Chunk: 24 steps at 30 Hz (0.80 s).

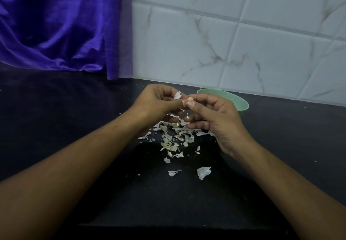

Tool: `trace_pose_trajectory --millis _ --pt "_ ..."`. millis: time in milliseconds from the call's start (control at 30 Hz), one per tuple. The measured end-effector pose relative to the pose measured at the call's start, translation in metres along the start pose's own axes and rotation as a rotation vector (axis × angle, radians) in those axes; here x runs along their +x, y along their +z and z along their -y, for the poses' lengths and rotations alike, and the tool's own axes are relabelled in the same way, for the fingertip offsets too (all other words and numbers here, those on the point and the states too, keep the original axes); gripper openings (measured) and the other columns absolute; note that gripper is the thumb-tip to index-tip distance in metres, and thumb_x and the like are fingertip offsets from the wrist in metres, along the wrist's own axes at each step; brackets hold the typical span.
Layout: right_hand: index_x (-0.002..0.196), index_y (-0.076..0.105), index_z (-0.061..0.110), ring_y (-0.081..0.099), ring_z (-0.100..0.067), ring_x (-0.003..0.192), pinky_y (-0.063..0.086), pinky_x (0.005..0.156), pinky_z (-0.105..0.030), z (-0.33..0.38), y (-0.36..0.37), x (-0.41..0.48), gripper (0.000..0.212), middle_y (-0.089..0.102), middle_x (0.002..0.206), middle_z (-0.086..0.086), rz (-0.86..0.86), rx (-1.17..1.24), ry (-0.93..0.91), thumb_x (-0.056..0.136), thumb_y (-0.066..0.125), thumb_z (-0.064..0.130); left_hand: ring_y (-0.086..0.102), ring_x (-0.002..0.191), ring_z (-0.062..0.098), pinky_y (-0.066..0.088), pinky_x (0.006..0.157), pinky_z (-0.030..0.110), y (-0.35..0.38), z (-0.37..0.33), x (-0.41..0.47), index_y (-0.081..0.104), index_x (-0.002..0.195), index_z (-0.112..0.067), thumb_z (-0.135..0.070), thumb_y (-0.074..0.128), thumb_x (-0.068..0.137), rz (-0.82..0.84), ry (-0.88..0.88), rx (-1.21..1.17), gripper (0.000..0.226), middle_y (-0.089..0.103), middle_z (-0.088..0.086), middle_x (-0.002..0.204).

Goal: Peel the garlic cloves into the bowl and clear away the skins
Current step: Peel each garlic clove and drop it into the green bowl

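Above skins [174, 142] | garlic clove [190, 99] pinched between left hand [157, 103], right hand [211, 114]

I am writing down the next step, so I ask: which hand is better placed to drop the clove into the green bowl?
Probably the right hand. Its fingers pinch the garlic clove, and the green bowl lies just behind it. The left hand is farther away, holding a skin.

Small pale garlic clove [190, 99] pinched between left hand [157, 105] and right hand [215, 116], white skin flake [177, 95] lifted beside it, papery skins [174, 140] scattered on the dark countertop [93, 127] below, pale green bowl [236, 100] set upright just behind.
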State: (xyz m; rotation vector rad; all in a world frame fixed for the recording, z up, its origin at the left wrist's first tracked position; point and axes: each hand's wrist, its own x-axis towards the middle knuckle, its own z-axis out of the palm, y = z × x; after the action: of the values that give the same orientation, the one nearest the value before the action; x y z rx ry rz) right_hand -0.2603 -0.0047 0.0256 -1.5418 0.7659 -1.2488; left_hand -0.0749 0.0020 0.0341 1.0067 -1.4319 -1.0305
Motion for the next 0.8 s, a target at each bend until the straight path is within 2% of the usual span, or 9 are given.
trace_pose_trajectory --millis 133,200,300,367,467,533,600,700,800 --pt "0.109 0.073 0.004 0.069 -0.023 0.071 0.063 0.062 -0.032 -0.003 -0.003 0.002 0.017 0.079 0.096 -0.015 -0.098 -0.040 -0.047 0.092 0.073 0.003 0.074 0.080 0.016 0.063 0.071 0.033 0.001 -0.002 -0.001 0.077 0.109 -0.005 -0.012 0.072 0.096 0.051 -0.005 0.031 0.016 0.079 0.009 0.088" --pt "0.107 0.075 0.004 0.070 -0.024 0.075 0.063 0.065 -0.036 -0.002 -0.005 0.004 0.015 0.077 0.095 -0.016 -0.138 -0.055 -0.083 0.093 0.072 0.002 0.074 0.087 0.019 0.063 0.073 0.036 0.002 -0.006 -0.002 0.078 0.110 -0.007 -0.030 0.062 0.103 0.061 -0.025 0.026 0.028 0.080 0.010 0.099" --pt "0.105 0.073 0.003 0.070 -0.022 0.076 0.063 0.065 -0.037 0.000 -0.006 0.005 0.011 0.075 0.095 -0.020 -0.171 -0.049 -0.105 0.094 0.071 0.001 0.075 0.086 0.020 0.063 0.074 0.036 0.000 -0.007 -0.001 0.079 0.103 -0.010 -0.048 0.045 0.108 -0.013 -0.063 0.051 0.052 0.081 0.007 0.099" --pt "0.106 0.072 0.002 0.070 -0.023 0.075 0.063 0.065 -0.036 0.001 -0.006 0.004 0.012 0.074 0.098 -0.025 -0.171 -0.059 -0.104 0.094 0.070 0.000 0.074 0.088 0.021 0.062 0.074 0.035 -0.002 -0.002 -0.001 0.080 0.102 -0.013 -0.041 0.055 0.106 -0.040 -0.016 0.140 0.038 0.080 0.006 0.097" --pt "0.106 0.072 0.004 0.070 -0.025 0.076 0.063 0.064 -0.034 -0.001 -0.005 0.005 0.016 0.073 0.095 -0.022 -0.141 -0.072 -0.111 0.092 0.071 -0.003 0.072 0.084 0.014 0.063 0.086 0.045 -0.005 0.006 0.001 0.082 0.099 -0.022 -0.024 0.078 0.093 -0.058 0.082 0.334 0.007 0.079 -0.002 0.088" --pt "0.107 0.072 0.005 0.071 -0.026 0.076 0.063 0.064 -0.033 -0.002 -0.005 0.005 0.019 0.071 0.093 -0.019 -0.120 -0.081 -0.122 0.090 0.073 -0.005 0.071 0.079 0.010 0.062 0.088 0.047 -0.004 0.007 0.001 0.081 0.097 -0.025 -0.020 0.082 0.089 -0.066 0.097 0.406 0.010 0.078 -0.004 0.082" --pt "0.107 0.071 0.005 0.072 -0.025 0.074 0.063 0.064 -0.034 -0.004 -0.006 0.005 0.022 0.071 0.088 -0.011 -0.112 -0.106 -0.128 0.088 0.074 -0.006 0.072 0.075 0.015 0.062 0.083 0.047 -0.002 0.003 -0.001 0.080 0.090 -0.025 -0.032 0.081 0.090 -0.086 0.126 0.458 0.007 0.077 -0.001 0.078" --pt "0.103 0.069 0.002 0.072 -0.024 0.071 0.062 0.064 -0.038 -0.006 -0.006 0.006 0.019 0.071 0.079 -0.005 -0.107 -0.145 -0.141 0.088 0.075 -0.007 0.066 0.066 0.019 0.057 0.070 0.043 -0.001 -0.001 -0.004 0.078 0.078 -0.022 -0.051 0.072 0.093 -0.118 0.172 0.489 0.033 0.073 0.003 0.072" --pt "0.098 0.072 0.006 0.072 -0.022 0.069 0.062 0.068 -0.045 -0.006 -0.004 0.005 0.012 0.072 0.078 -0.004 -0.082 -0.184 -0.170 0.089 0.077 -0.001 0.073 0.082 0.027 0.061 0.080 0.050 -0.001 -0.003 -0.003 0.077 0.086 -0.020 -0.048 0.074 0.093 -0.079 0.164 0.377 0.028 0.076 0.005 0.081"
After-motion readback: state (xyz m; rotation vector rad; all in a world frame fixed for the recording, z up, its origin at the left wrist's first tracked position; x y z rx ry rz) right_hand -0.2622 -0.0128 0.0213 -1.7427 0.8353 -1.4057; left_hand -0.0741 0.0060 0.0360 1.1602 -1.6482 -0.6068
